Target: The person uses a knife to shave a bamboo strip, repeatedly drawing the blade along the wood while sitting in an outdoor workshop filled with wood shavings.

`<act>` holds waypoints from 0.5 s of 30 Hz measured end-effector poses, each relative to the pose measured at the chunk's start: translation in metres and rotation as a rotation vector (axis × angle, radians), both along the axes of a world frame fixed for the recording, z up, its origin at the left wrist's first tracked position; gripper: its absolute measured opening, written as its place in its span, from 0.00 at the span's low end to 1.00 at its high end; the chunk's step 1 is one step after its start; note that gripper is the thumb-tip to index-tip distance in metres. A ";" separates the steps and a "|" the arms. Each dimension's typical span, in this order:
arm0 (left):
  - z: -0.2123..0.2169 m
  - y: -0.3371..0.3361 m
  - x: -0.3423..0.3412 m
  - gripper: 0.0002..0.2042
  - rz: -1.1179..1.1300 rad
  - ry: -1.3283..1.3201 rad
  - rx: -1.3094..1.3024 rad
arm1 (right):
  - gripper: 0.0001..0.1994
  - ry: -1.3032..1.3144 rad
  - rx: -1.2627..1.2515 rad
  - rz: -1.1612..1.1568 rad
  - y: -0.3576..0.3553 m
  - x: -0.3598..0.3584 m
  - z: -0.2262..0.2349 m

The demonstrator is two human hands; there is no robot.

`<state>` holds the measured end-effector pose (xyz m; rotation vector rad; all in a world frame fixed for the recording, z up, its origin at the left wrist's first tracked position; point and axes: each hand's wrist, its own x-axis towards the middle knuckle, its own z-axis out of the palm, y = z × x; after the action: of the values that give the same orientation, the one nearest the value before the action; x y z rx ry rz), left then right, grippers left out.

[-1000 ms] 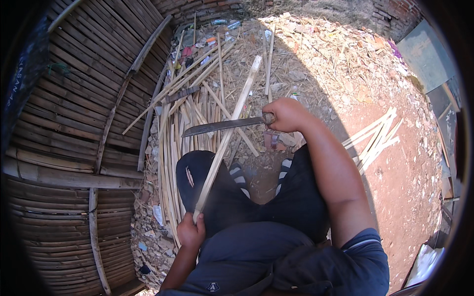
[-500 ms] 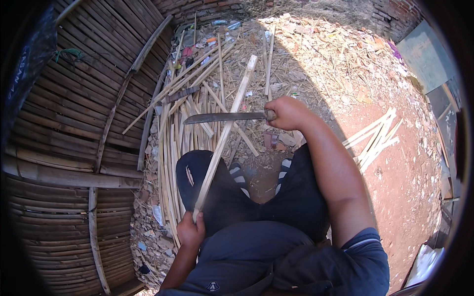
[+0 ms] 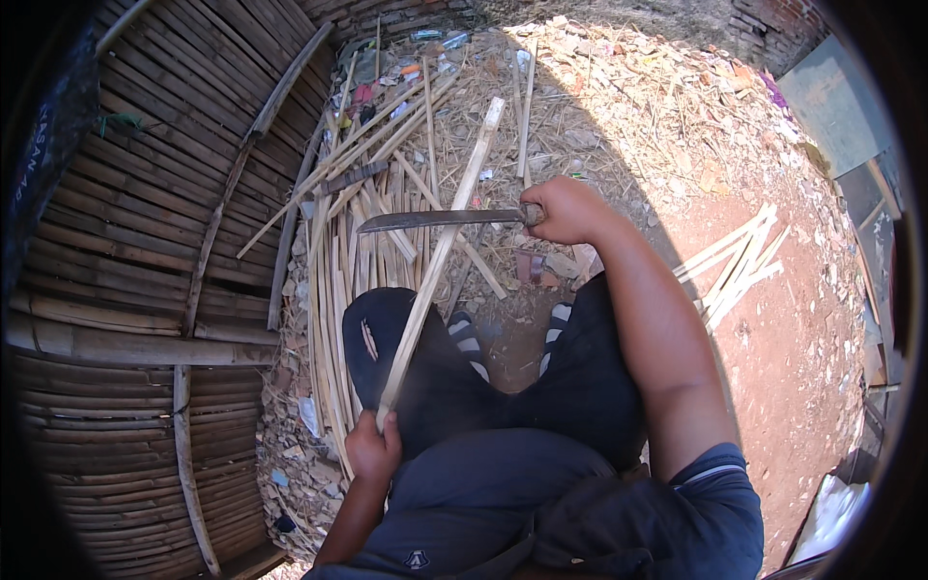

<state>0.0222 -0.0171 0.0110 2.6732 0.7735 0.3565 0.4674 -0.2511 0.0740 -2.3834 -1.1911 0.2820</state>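
Machete laid across a bamboo slat

Left hand (image 3: 372, 452) grips the bamboo slat's (image 3: 440, 256) lower end; right hand (image 3: 568, 210) clenches the machete (image 3: 435, 219) handle, blade crossing it.

Dirt ground (image 3: 793, 387) strewn with bamboo strips (image 3: 338, 280), shavings (image 3: 638, 106).

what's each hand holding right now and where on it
Left hand grips the long bamboo strip at its near end. Right hand grips the machete by its handle.
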 end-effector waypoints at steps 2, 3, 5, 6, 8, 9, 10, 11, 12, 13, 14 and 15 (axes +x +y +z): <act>0.000 0.000 0.001 0.17 -0.005 -0.006 0.011 | 0.16 0.008 0.015 -0.029 -0.003 0.002 -0.001; 0.001 0.000 0.001 0.17 -0.006 -0.002 0.012 | 0.16 0.008 0.016 -0.025 -0.003 0.003 -0.001; 0.001 0.000 0.002 0.17 -0.010 0.006 0.014 | 0.16 0.008 0.017 -0.019 -0.004 0.004 -0.001; 0.000 0.001 0.001 0.17 -0.008 -0.001 0.014 | 0.16 0.016 0.011 -0.018 -0.003 0.002 0.000; -0.004 0.002 -0.001 0.16 -0.007 -0.015 0.013 | 0.16 0.033 -0.001 -0.019 0.000 -0.001 0.004; -0.004 0.002 -0.002 0.16 0.000 -0.010 0.006 | 0.16 0.027 0.008 -0.016 0.001 -0.001 0.003; -0.003 0.002 -0.001 0.16 0.004 -0.005 -0.001 | 0.16 0.022 0.016 -0.016 0.000 0.000 0.002; -0.002 0.002 -0.001 0.16 0.008 0.000 -0.009 | 0.16 0.016 0.024 -0.015 0.000 0.000 0.001; -0.002 0.002 -0.001 0.16 0.006 0.004 -0.004 | 0.16 0.026 -0.006 -0.016 0.001 -0.001 0.004; -0.003 0.002 -0.002 0.16 0.004 0.007 0.000 | 0.17 0.035 -0.036 -0.018 0.001 -0.003 0.008; -0.003 0.003 -0.002 0.16 0.002 0.010 0.004 | 0.17 0.045 -0.066 -0.019 0.001 -0.004 0.012; -0.002 0.002 -0.002 0.16 0.011 0.023 0.001 | 0.17 0.024 -0.059 -0.006 0.001 -0.004 0.011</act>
<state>0.0207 -0.0153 0.0091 2.6791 0.7953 0.3296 0.4633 -0.2496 0.0854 -2.4271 -1.1796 0.3472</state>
